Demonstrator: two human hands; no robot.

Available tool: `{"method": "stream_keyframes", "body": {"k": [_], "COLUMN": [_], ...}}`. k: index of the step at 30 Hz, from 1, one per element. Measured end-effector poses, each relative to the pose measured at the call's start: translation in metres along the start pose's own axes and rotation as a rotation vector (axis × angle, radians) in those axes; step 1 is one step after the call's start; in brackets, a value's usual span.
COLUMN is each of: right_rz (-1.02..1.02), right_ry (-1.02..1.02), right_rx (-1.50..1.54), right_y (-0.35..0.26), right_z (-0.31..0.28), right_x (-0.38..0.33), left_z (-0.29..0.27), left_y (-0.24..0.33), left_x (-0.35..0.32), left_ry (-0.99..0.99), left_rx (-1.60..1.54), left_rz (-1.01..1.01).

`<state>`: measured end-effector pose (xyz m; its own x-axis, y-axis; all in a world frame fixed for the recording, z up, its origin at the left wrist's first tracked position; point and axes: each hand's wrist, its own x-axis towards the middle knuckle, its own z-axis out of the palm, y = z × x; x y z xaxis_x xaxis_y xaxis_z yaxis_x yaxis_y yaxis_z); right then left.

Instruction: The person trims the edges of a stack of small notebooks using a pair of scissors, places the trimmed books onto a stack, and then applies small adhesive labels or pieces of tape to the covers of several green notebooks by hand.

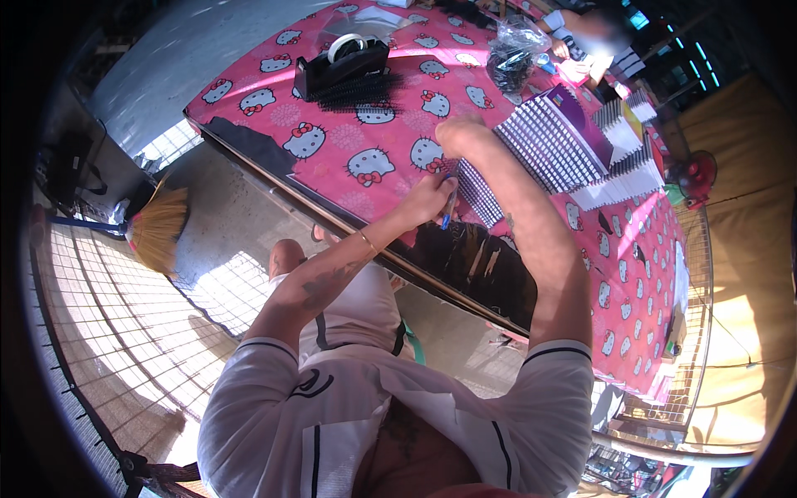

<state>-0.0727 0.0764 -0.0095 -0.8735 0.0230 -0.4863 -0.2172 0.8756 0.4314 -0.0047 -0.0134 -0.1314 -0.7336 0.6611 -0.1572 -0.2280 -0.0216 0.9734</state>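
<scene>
My left hand (pixel 427 202) is closed around a slim blue-and-clear pen-like tool (pixel 449 212), near the table's front edge. Just beyond it my right hand (pixel 462 135) is curled, and whatever its fingers hold is hidden. A narrow bound edge of a notebook (pixel 480 195), with rows of dark coil loops, lies beside the left hand and partly under my right forearm. To the right of that forearm rests a stack of coil-bound notebooks (pixel 552 141) with purple covers.
A pink cartoon-print cloth covers the table (pixel 365 137); its near edge has torn dark patches. Farther back are a black tape dispenser (pixel 342 68), a pile of black binding coils (pixel 353 93) and a plastic bag (pixel 510 62). Another person (pixel 581 50) sits at the far end. A broom (pixel 158 228) stands left.
</scene>
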Motion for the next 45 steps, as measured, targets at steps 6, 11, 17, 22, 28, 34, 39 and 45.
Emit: {"method": "stream_keyframes", "body": {"k": [6,11,17,22,28,34,39,45], "right_rz": [0.009,0.017,-0.007,-0.010,0.037,-0.009,-0.011,0.017], "right_ry": [-0.012,0.077,0.005,-0.009,0.056,0.000,0.000,-0.009], "right_rx": [0.025,0.079,0.024,0.016,0.100,0.034,0.021,0.048], "right_y": [0.005,0.004,0.002,0.001,0.002,-0.002,-0.002,-0.005], "right_z": [0.005,0.010,0.006,0.004,0.013,0.012,0.015,0.016], "right_x": [-0.003,0.000,0.000,-0.001,0.006,0.009,0.011,0.011], "left_z": [0.004,0.002,0.001,0.001,-0.002,-0.001,0.002,0.006], "left_y": [0.016,-0.007,-0.004,-0.003,-0.008,-0.007,-0.006,-0.012], "left_x": [-0.002,-0.007,0.001,0.008,-0.001,0.003,0.011,-0.003], "left_ry": [0.026,-0.010,-0.002,0.029,-0.054,-0.023,0.036,-0.017], "left_rx": [0.149,0.048,-0.117,0.009,0.033,-0.126,-0.052,-0.184], "left_rz": [0.044,0.025,-0.071,0.018,-0.032,-0.110,-0.082,-0.151]}}
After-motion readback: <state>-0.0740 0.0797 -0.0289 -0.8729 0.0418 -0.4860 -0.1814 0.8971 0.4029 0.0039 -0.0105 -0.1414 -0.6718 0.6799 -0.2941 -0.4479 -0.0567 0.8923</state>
